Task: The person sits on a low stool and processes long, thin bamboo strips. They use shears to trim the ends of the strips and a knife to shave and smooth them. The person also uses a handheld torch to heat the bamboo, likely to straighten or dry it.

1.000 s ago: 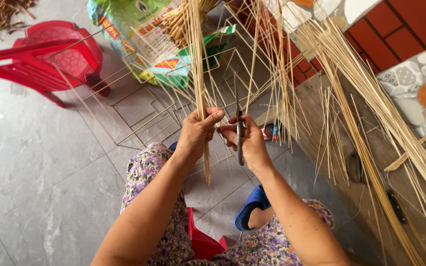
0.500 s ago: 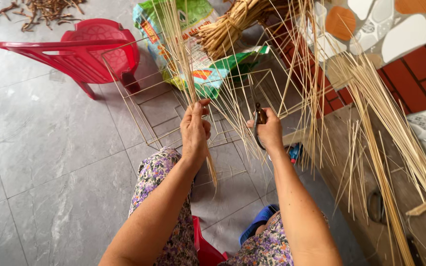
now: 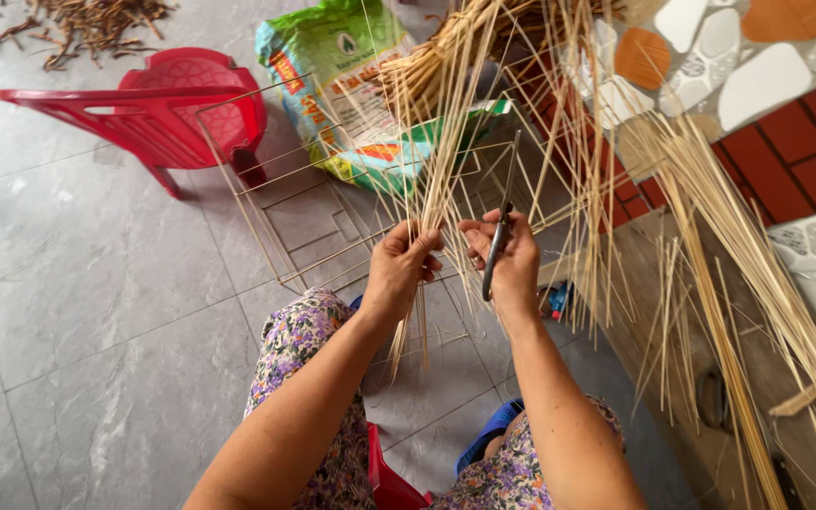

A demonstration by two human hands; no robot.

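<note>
Centrally, left hand point(image 3: 399, 269) gripping reeds point(image 3: 436, 189), knife point(image 3: 500, 236) beside

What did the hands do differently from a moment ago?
The right hand, which was apart half a second ago, came back beside the left hand. Its knife now points up along the bamboo strips. The left hand kept its hold on the strips; the red chair stayed put.

Bare grey tiled floor point(image 3: 77, 312) lies open to the left of the left hand point(image 3: 399, 269), as far as the tipped red plastic chair point(image 3: 158, 113) near its far edge. Ahead, upright bamboo strips point(image 3: 446, 142) and a thin stick frame point(image 3: 280, 179) crowd both hands. To the right of the right hand point(image 3: 512, 264), leaning strips point(image 3: 739, 255) block the wall side.
</note>
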